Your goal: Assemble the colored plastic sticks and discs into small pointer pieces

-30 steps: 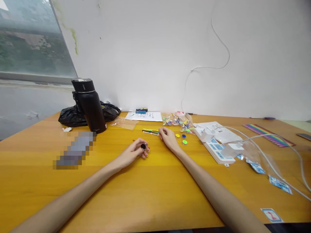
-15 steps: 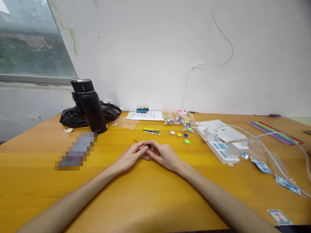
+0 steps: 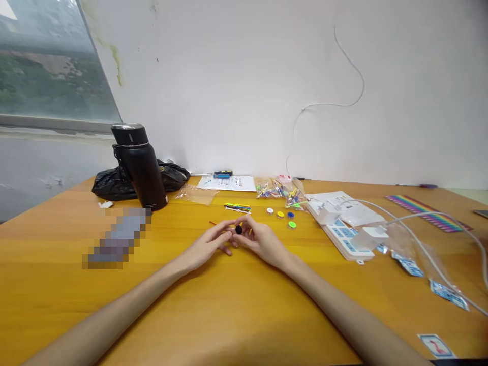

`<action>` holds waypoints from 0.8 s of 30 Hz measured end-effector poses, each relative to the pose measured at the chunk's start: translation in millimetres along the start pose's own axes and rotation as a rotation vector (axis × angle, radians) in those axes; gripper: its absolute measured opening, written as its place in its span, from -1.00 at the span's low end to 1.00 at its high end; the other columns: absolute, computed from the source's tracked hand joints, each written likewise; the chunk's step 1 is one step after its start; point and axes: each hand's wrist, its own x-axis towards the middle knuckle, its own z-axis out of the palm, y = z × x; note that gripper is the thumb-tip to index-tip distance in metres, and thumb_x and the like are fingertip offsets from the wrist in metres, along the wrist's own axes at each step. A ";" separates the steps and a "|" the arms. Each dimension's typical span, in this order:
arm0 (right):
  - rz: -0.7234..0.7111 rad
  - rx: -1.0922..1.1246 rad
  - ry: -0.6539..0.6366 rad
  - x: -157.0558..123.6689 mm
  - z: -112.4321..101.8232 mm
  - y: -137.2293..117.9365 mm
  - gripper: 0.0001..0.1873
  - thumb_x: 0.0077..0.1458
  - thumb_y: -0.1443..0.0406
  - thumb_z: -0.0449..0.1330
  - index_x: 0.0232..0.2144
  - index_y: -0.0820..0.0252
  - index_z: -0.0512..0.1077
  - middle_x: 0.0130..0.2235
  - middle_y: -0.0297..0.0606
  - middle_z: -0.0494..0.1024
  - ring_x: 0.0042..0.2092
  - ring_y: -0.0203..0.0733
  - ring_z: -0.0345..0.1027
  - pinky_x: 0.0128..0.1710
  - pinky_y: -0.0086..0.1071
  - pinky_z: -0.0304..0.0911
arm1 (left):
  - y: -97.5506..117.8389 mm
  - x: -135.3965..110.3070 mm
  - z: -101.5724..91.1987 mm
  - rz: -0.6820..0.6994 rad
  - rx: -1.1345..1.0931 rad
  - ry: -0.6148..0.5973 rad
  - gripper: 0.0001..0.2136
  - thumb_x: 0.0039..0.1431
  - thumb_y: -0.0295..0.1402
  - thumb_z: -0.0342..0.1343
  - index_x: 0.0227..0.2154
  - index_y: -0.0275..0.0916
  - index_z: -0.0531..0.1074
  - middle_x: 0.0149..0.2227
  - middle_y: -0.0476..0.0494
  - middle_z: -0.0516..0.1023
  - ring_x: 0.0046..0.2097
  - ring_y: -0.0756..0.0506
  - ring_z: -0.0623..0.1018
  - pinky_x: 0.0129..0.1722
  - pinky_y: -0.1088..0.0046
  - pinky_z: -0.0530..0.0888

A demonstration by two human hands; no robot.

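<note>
Above the middle of the table my two hands meet at the fingertips. My right hand [image 3: 263, 241] pinches a small round black piece [image 3: 238, 230] between thumb and fingers. Close against its left side is my left hand [image 3: 214, 242], thumb and fingers drawn together; whatever lies between them is too small to make out. A thin red stick [image 3: 212, 222] pokes out just beyond the left fingers, the rest of it hidden. Behind the hands lies a small bundle of coloured sticks [image 3: 238, 208]. Small discs in white [image 3: 270, 211], yellow [image 3: 280, 214], blue [image 3: 291, 215] and green [image 3: 292, 224] lie right of it.
A black bottle [image 3: 141, 173] stands at the left before a black plastic bag [image 3: 109, 184]; a blurred-out flat object [image 3: 122, 236] lies nearer. Bags of coloured parts [image 3: 280, 189], paper and a screwdriver [image 3: 223, 174] line the back. A power strip [image 3: 345, 236] with cables occupies the right.
The black piece has turned into fuller view and sits slightly further right in my right fingers. The fingers of both hands have spread apart a little.
</note>
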 end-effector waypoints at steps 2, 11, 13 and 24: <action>-0.015 -0.054 0.111 2.0 -6.3 6.3 -0.75 0.27 0.10 0.17 -0.10 0.09 0.35 -0.42 -0.40 0.43 -0.45 -0.30 0.28 -0.41 -0.45 0.16 | -0.3 -0.3 0.5 -0.002 -0.021 0.009 -0.58 0.31 -0.14 0.08 0.17 -0.14 0.31 0.03 -0.24 0.43 -0.03 -0.16 0.52 -0.11 0.28 0.52; 0.016 -0.151 0.613 5.9 -59.3 32.2 -0.77 0.24 0.14 0.17 -0.13 0.12 0.38 -0.47 -0.36 0.42 -0.45 -0.24 0.29 -0.38 -0.38 0.25 | -1.7 -0.6 -0.2 -0.016 0.020 -0.019 -0.65 0.33 -0.11 0.03 0.03 -0.22 0.36 -0.05 -0.26 0.50 -0.12 -0.13 0.56 -0.14 0.29 0.48; 0.022 -0.144 0.631 6.0 -61.0 31.0 -0.75 0.24 0.13 0.16 -0.11 0.12 0.38 -0.45 -0.34 0.44 -0.43 -0.22 0.32 -0.34 -0.35 0.30 | -0.9 -0.6 0.2 -0.015 0.016 -0.023 -0.65 0.33 -0.10 0.03 0.02 -0.21 0.36 -0.06 -0.25 0.51 -0.14 -0.13 0.56 -0.14 0.29 0.48; 0.038 -0.130 0.659 7.2 -64.7 25.5 -0.66 0.19 0.02 0.22 -0.17 0.12 0.32 -0.50 -0.40 0.42 -0.49 -0.25 0.27 -0.42 -0.36 0.23 | 0.6 -3.4 2.2 0.003 0.051 -0.053 -0.67 0.35 -0.10 0.00 0.00 -0.23 0.34 -0.13 -0.23 0.51 -0.16 -0.11 0.54 -0.15 0.31 0.45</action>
